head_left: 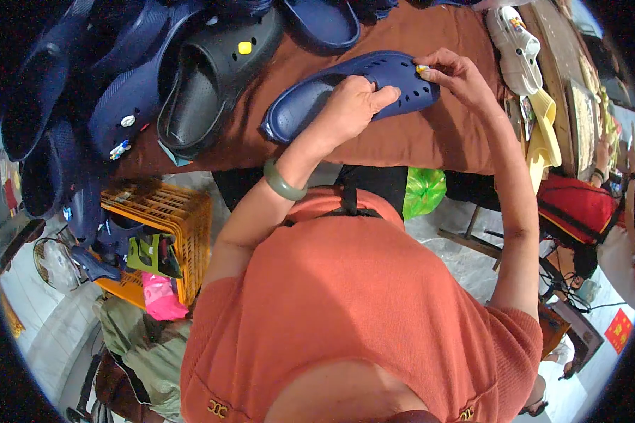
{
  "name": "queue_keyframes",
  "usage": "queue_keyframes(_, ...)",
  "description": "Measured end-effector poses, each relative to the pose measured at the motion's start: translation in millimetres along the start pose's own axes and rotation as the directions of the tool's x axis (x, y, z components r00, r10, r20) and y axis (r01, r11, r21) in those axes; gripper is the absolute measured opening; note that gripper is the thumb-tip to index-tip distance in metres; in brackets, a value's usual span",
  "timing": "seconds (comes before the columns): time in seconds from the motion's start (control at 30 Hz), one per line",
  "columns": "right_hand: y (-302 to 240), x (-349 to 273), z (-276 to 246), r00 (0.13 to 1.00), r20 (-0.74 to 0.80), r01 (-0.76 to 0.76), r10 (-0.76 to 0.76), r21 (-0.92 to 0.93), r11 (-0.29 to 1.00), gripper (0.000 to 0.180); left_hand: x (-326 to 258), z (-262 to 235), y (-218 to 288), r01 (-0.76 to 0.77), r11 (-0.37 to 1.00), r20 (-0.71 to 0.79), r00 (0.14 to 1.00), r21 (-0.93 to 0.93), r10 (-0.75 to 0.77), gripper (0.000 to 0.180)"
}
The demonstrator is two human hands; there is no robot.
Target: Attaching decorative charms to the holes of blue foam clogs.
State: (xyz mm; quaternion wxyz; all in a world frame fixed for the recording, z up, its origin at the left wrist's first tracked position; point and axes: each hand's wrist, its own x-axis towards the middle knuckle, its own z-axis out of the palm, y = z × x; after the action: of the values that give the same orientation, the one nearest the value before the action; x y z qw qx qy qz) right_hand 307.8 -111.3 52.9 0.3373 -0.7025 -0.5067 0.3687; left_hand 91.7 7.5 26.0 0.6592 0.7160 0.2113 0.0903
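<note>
Closest to the lens, filling the lower middle of the frame, is the person's orange knitted top, and both bare forearms rise from it toward the upper centre. There the left hand, a green bangle on its wrist, is curled shut around the middle of a dark blue foam clog, thumb lying across the top of the upper, holding it just above the brown-covered desk. The right hand is pinched at the clog's perforated toe, fingertips closed on a small yellow charm at one of the holes. The clog looks light and springy, I'd say, soft enough to give under a squeeze, matte rather than slippery, and hardly fragile; the waist, where the left hand has it, seems the firmest place to grip while the toe is pressed. In the upper left lie more navy clogs and a black clog with a yellow charm; a white clog sits upper right, an orange crate lower left.
</note>
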Motion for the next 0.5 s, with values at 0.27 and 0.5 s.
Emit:
queue_keyframes(0.27,-7.8,-11.3,44.4,0.858,-0.508,-0.196,0.076,-0.188,0.962,0.029,-1.8,3.6,2.5,-0.171,0.984,-0.051,0.983,0.054,0.174,0.043)
queue_keyframes(0.5,-7.3,-13.8,65.0,0.739,-0.672,-0.077,-0.041,-0.145,0.986,0.023,-3.8,3.3,6.9,0.017,0.99,-0.044,0.999,-0.141,-0.023,0.037)
